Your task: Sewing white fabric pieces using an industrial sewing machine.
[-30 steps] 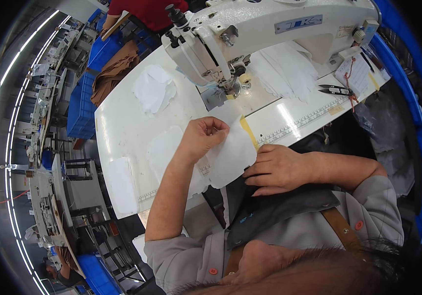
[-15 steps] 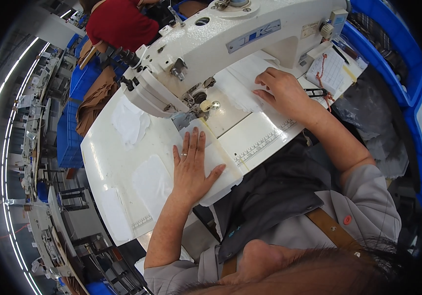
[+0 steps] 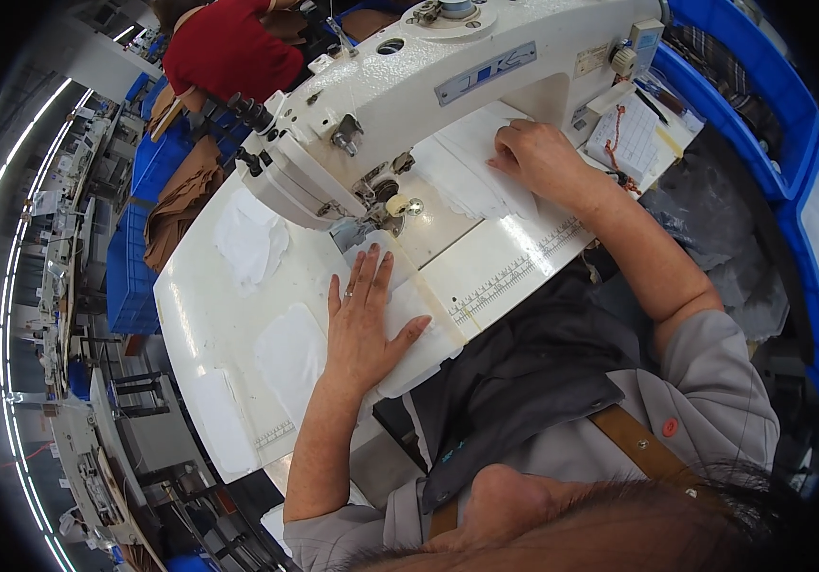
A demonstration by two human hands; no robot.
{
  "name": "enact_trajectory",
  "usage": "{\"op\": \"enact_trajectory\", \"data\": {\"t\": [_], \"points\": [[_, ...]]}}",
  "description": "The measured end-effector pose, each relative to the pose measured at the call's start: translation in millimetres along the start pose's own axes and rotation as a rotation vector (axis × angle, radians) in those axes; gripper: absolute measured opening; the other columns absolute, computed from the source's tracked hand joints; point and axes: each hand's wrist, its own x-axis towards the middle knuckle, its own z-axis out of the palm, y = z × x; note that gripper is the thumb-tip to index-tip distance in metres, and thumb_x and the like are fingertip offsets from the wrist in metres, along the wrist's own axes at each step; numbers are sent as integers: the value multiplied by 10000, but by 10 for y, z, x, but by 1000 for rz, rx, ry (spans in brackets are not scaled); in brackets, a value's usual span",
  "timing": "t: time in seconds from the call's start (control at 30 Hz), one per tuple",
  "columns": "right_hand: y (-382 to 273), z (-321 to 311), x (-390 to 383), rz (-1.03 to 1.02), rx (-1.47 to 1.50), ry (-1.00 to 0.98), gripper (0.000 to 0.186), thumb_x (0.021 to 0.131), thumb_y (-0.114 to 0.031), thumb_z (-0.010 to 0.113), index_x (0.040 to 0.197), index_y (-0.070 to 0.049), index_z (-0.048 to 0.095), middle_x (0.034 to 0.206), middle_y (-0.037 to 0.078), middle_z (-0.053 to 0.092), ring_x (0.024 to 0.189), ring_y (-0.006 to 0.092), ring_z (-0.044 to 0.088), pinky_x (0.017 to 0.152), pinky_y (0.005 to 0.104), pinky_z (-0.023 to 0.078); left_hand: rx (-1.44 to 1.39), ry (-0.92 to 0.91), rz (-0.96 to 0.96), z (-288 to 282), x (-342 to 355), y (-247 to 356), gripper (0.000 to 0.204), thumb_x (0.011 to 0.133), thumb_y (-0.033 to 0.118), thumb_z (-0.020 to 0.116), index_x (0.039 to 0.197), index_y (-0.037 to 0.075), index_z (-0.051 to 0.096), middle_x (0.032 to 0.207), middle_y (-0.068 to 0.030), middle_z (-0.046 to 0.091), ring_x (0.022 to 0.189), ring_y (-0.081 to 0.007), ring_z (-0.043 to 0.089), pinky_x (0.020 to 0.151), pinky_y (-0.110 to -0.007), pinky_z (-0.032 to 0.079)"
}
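My left hand (image 3: 364,329) lies flat, fingers stretched, on a white fabric piece (image 3: 408,310) just in front of the presser foot (image 3: 352,232) of a white sewing machine (image 3: 486,91). A ring shows on one finger. Right of the needle, several thin white fabric pieces (image 3: 467,176) lie overlapping under the machine arm. My right hand (image 3: 541,162) is at their right side, its fingers curled and pinched together on the fabric. Its palm hides part of the pieces, and I cannot tell how many layers it grips.
More white pieces (image 3: 249,238) lie on the left of the machine bed (image 3: 195,315). Brown pieces (image 3: 185,205) are heaped on blue bins (image 3: 131,276) beyond. At right are a paper pad (image 3: 631,133) and a long blue bin (image 3: 796,200). A person in red (image 3: 235,48) sits ahead.
My right hand has moved slightly forward and its fingers have closed together over the white pieces. My left hand stays flat, shifted slightly left, with its fabric piece still beneath it.
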Motion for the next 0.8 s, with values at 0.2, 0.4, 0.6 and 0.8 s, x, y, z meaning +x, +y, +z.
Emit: {"op": "enact_trajectory", "data": {"t": [0.2, 0.4, 0.6, 0.8], "points": [[-13, 11, 26, 68, -100, -13, 330, 839, -308, 762, 926, 3, 695, 908, 183, 706, 897, 380, 701, 835, 462, 560, -82, 63, 56, -51, -22, 113, 760, 898, 507, 730, 1470, 44, 538, 1596, -153, 458, 1501, -326, 404, 1237, -573, 229], [-13, -52, 22, 97, 182, 5, 232, 822, -168, 785, 941, 0, 678, 943, 186, 706, 881, 363, 704, 817, 446, 557, -84, 82, 99, -20, -67, 148, 675, 879, 430, 782, 1412, 58, 602, 1577, -137, 487, 1469, -313, 451, 1208, -560, 303], [-59, -133, -91, 122, 384, 172, 209, 829, -52, 801, 914, 4, 619, 907, 110, 671, 805, 231, 702, 714, 362, 555, -255, 192, 80, -96, -36, 138, 558, 855, 302, 830, 1343, 89, 664, 1502, -113, 577, 1378, -325, 547, 1131, -515, 420], [-210, -350, -226, 181, 593, 15, 163, 883, -47, 786, 918, -22, 629, 898, 22, 662, 813, 97, 640, 706, 271, 505, -419, 244, 70, -97, 82, 210, 493, 876, 274, 828, 1302, 67, 688, 1441, -123, 626, 1279, -309, 635, 1001, -432, 539]]}}
